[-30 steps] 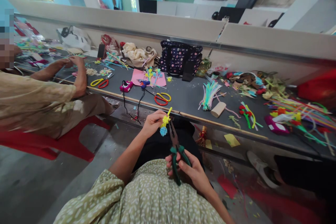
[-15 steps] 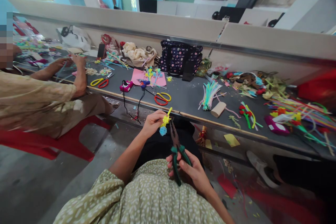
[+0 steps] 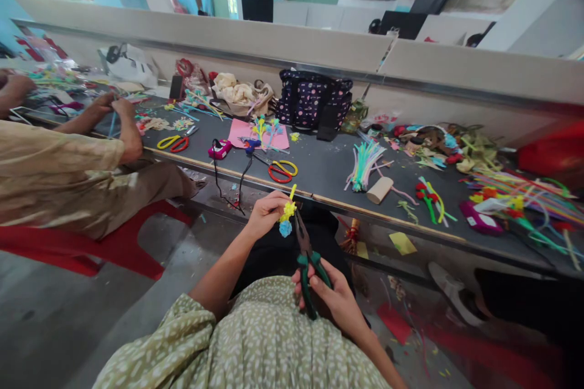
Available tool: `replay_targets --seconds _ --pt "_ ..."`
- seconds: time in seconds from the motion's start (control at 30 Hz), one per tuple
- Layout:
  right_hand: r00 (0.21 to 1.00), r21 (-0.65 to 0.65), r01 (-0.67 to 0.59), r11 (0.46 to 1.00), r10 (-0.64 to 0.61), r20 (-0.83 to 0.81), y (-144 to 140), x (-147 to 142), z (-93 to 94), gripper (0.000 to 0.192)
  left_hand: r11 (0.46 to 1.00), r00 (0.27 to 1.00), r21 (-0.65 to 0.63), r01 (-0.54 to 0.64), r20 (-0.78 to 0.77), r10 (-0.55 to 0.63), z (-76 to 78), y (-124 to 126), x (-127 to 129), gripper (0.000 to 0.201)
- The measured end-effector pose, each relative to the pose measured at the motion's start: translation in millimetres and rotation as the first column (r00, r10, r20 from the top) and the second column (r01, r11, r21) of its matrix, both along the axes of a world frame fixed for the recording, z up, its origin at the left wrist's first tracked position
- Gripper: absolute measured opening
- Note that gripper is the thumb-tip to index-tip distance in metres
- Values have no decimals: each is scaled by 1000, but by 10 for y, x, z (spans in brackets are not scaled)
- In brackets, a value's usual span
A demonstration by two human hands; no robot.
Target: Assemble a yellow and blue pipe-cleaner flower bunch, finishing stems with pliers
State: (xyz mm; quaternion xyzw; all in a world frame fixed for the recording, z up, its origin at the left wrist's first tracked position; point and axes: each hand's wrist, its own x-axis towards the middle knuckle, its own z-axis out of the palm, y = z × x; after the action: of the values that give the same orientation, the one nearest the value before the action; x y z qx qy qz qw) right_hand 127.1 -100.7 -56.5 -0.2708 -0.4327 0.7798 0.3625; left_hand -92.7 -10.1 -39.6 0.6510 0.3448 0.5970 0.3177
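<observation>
My left hand (image 3: pixel 265 213) pinches a small pipe-cleaner flower (image 3: pixel 286 216), yellow on top with a blue tuft below, just under the table's front edge. My right hand (image 3: pixel 329 295) grips the green handles of a pair of long-nose pliers (image 3: pixel 305 253) in my lap. The pliers' jaws point up and touch the flower from the right. My spotted green sleeves fill the bottom of the view.
The dark table (image 3: pixel 328 173) carries red-and-yellow scissors (image 3: pixel 281 171), a pink sheet (image 3: pixel 258 134), a bundle of pastel pipe cleaners (image 3: pixel 362 164), a cardboard roll (image 3: pixel 379 189) and a dotted bag (image 3: pixel 312 99). A person (image 3: pixel 68 164) on a red chair (image 3: pixel 91 246) works at the left.
My hands, the flower and the pliers have barely shifted. The person at the left has moved their hands a little leftward on the table.
</observation>
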Motion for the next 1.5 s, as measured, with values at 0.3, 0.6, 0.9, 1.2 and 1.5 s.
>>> replay_targets --seconds 0.3,0.6,0.9,1.2,1.5 --pt "962 111 138 984 -160 223 -25 -32 -35 29 1000 1000 0 -1 -11 1 -19 12 4 14" --pt "995 72 34 997 -41 95 -7 6 40 24 999 999 -37 26 35 -24 -34 25 13 15" --pt "996 63 24 998 -29 84 -6 13 -1 24 998 999 -45 40 34 -38 -55 20 6 13" --pt "945 158 151 976 -189 268 -14 -30 -54 27 1000 1000 3 -1 -14 1 -42 26 -6 13" --pt "983 87 62 994 -76 166 0 32 52 24 995 997 -85 50 57 -46 -23 31 -3 20"
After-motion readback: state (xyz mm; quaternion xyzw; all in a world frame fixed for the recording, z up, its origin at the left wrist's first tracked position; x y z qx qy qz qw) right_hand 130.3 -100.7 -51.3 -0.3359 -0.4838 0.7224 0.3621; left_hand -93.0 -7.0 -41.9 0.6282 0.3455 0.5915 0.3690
